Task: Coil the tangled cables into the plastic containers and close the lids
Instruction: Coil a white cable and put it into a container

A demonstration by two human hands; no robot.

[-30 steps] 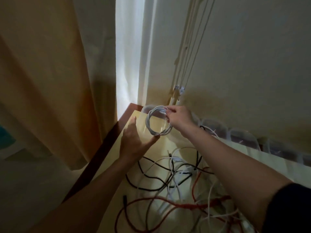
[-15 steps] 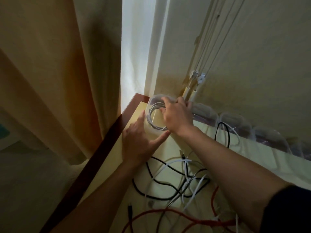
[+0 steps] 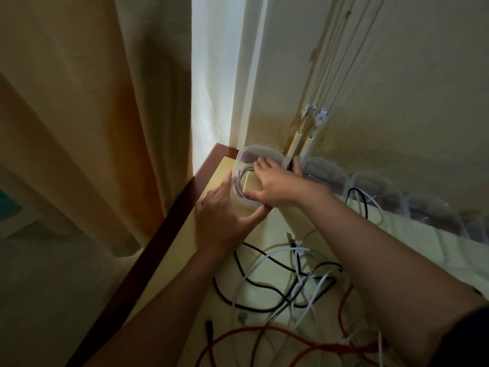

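Fingers [image 3: 226, 181] of the left hand [image 3: 222, 221] lie straight and apart against the near wall of the tub [image 3: 251, 151], the forefinger up its left side and the thumb across the front, bracing it at the table [image 3: 158, 247] corner beside the curtain [image 3: 79, 102]. A second ago the white coil [image 3: 239, 181] hung in the air above that tub, pinched in the right hand [image 3: 275, 186]. Now it sits inside, curled round the wall. The right hand has come down over the mouth, its fingers [image 3: 262, 165] flat and splayed, the little one out past the right rim, clamped on nothing that I can see. To my eye they are pressing the loops down so they stay put.

That makes one cable stowed, I'd say, with its lid yet to go on.

Further right the other tubs [image 3: 375, 186] stand in a row along the wall, and a black lead hangs over one rim. Nearer me the tangle [image 3: 291, 274] of black, white and orange cable lies loose on the table, so most of the job remains.

The right palm covers much of the coil, so I cannot tell whether its ends are tucked in. I cannot pick out a lid anywhere. The far tubs blur in the dim light, and the tangle runs off the bottom edge.
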